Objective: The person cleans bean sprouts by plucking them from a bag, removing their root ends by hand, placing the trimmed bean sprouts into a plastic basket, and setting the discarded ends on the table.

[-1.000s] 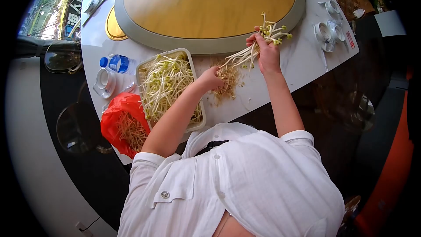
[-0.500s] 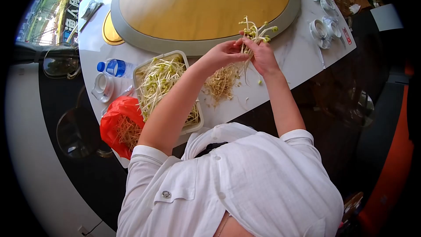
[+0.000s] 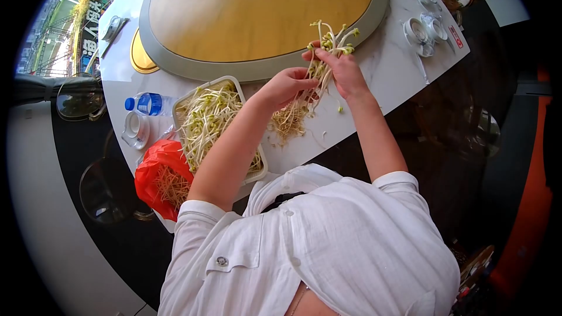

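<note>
A bunch of bean sprouts (image 3: 328, 47) is gripped in my right hand (image 3: 345, 73), with yellow-green heads pointing up and away and thin roots hanging down. My left hand (image 3: 287, 88) is closed at the lower side of the bunch, thumb and fingers pinching the root ends. Below the hands, a pile of thin brownish roots (image 3: 288, 123) lies on the white marble table (image 3: 386, 85). To the left stands a cream plastic basket (image 3: 262, 161) heaped with bean sprouts (image 3: 211, 114), partly hidden by my left forearm.
A red plastic bag (image 3: 153, 169) with root trimmings stands left of the basket. Beside it are a water bottle (image 3: 149, 104) and a white cup (image 3: 136, 127). The round golden turntable (image 3: 257, 17) lies ahead. More cups (image 3: 418, 32) sit at right.
My left hand has drawn down and away from my right hand, to the root ends of the bunch. The whole view has shifted slightly.
</note>
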Tool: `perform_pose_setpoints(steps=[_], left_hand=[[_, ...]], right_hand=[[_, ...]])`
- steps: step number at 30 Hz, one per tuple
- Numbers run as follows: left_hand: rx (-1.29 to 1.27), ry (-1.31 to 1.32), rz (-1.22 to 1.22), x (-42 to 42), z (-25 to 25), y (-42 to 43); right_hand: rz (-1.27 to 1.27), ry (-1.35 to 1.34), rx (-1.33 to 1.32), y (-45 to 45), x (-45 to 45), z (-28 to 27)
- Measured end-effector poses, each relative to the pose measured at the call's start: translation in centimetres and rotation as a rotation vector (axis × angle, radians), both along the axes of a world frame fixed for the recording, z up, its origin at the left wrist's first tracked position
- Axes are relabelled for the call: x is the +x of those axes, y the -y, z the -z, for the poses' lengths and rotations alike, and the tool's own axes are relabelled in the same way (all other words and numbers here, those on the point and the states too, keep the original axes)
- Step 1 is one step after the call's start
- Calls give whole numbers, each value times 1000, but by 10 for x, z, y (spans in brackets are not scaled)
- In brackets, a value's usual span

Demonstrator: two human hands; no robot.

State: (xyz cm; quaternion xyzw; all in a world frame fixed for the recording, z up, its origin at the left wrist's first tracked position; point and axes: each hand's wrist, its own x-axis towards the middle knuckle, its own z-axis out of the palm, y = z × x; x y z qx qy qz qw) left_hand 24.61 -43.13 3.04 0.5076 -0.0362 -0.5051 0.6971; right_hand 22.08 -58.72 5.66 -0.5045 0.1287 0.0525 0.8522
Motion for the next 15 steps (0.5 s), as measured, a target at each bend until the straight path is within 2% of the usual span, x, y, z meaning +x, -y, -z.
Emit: perform_pose_setpoints(steps=[4,7,12,15], left_hand=[[16,73,-27,-2,0,-10],[-15,62,-37,2,1,-14],[249,258,21,1,14,-18],[147,310,-71,-3,20,-18]], right_hand=[[-65,70,-74,0,-4,0],[1,60,-28,-2,-5,4],[1,80,-99,-4,1,16],[-2,102,-85,-4,2,14]])
